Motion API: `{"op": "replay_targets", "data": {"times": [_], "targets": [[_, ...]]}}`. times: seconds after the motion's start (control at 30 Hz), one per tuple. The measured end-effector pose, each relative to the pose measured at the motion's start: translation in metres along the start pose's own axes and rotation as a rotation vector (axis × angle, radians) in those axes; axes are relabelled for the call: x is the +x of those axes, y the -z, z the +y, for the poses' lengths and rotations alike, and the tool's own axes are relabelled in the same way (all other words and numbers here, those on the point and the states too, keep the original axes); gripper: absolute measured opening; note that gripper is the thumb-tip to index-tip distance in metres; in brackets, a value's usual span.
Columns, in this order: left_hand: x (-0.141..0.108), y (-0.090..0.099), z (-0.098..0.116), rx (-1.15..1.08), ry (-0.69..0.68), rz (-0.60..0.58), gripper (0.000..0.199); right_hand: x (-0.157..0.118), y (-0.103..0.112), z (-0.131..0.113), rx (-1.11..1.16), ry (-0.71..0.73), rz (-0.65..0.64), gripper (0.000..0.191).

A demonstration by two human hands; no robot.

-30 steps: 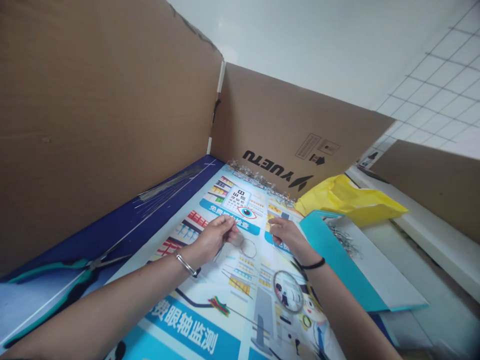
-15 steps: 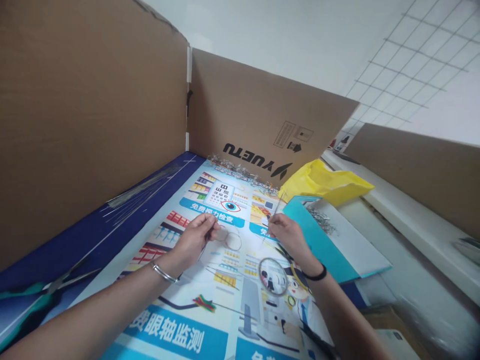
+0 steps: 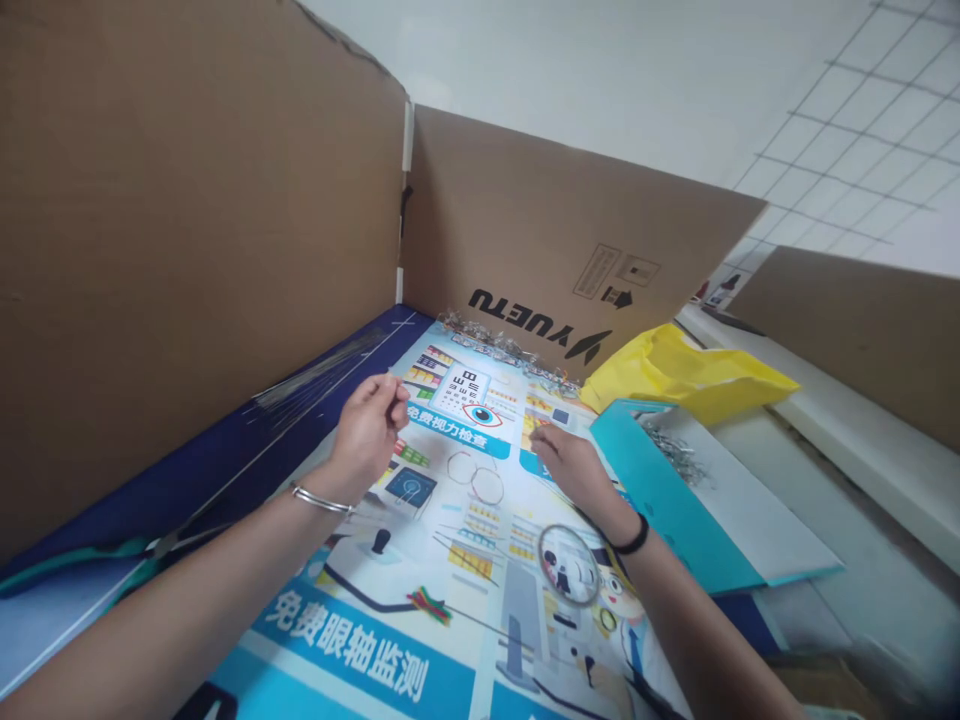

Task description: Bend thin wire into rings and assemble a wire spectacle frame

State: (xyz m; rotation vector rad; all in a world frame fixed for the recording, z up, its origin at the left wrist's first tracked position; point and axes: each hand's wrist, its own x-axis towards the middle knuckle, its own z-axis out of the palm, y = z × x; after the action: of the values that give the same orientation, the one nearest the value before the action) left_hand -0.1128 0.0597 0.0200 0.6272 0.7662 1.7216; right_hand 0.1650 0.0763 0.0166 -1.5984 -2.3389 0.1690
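My left hand [image 3: 369, 428], with a silver bangle at the wrist, is raised over the left side of the printed poster [image 3: 480, 530]. Its fingers are pinched together; what they hold, if anything, is too small to name. My right hand [image 3: 574, 470], a dark band on its wrist, hovers over the poster's right part with curled fingers, their contents hidden. Between and below the hands, thin wire loops [image 3: 487, 486] show on the poster. Nearer to me are a round ring [image 3: 568, 566] and a small bundle of coloured strips [image 3: 430, 606].
Green-handled pliers [image 3: 142, 560] lie at left, near thin wires [image 3: 322, 375]. Cardboard walls [image 3: 517, 230] stand behind and left. A yellow bag [image 3: 675, 372] and a turquoise box [image 3: 675, 510] with metal pieces [image 3: 679, 455] are at right. More metal pieces [image 3: 510, 348] line the poster's far edge.
My left hand has moved up and away from the wire loops. My right hand stays over the same part of the poster. The view has shifted slightly, moving the scene rightward.
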Motion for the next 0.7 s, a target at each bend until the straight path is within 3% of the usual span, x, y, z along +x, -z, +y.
{"op": "replay_targets", "data": {"times": [0.17, 0.23, 0.37, 0.57, 0.7], "targets": [[0.003, -0.002, 0.033, -0.025, -0.23, 0.015, 0.013, 0.049, -0.021, -0.026, -0.318, 0.16, -0.11, 0.017], [0.001, -0.004, 0.035, -0.018, -0.223, 0.014, 0.013, 0.064, -0.034, -0.033, -0.408, 0.222, -0.174, 0.013], [-0.002, -0.006, 0.026, -0.021, -0.143, 0.019, 0.015, 0.081, -0.053, -0.042, -0.525, 0.304, -0.266, 0.025], [-0.008, -0.005, 0.01, 0.0, -0.072, -0.027, 0.017, 0.079, -0.05, -0.047, -0.57, 0.3, -0.273, 0.018], [-0.012, -0.004, 0.0, 0.021, -0.03, -0.065, 0.018, 0.043, -0.032, -0.049, -0.537, 0.235, -0.228, 0.019]]}}
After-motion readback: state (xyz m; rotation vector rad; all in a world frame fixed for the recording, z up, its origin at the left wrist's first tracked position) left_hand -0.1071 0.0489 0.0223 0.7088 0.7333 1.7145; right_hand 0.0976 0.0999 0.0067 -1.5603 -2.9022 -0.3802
